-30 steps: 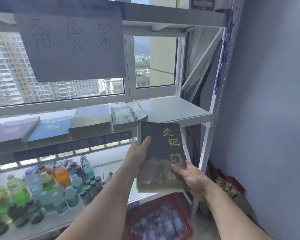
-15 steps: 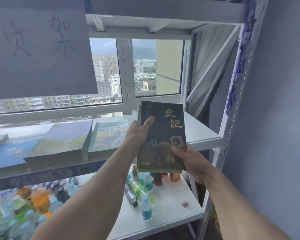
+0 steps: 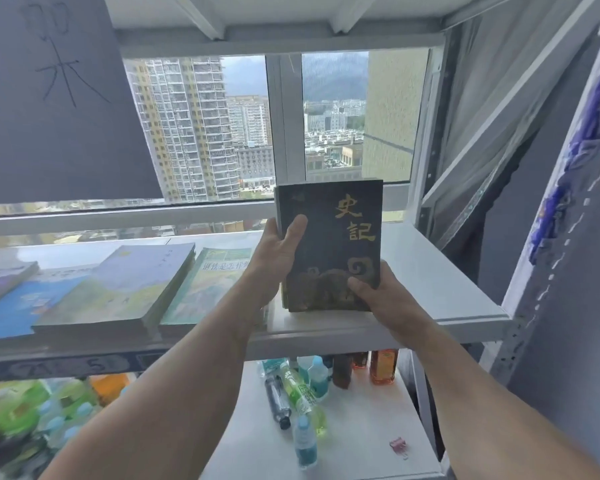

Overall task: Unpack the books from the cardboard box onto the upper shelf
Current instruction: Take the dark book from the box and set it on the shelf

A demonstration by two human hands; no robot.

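Head view: both hands hold dark book (image 3: 329, 244) upright over shelf (image 3: 430, 289), right of green book (image 3: 208, 282). Left hand (image 3: 278, 251) fingers clamp spine; right hand (image 3: 378, 292) pinches lower corner. Placing step. Next: lay it flat on bare shelf, release. Box unseen.

Matt dark book (image 3: 329, 244) cover (worn, scuffed); glossy white painted shelf (image 3: 430, 289).

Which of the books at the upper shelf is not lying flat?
The dark book with gold characters, held upright between the left hand and right hand. The green-covered book and the others lie flat.
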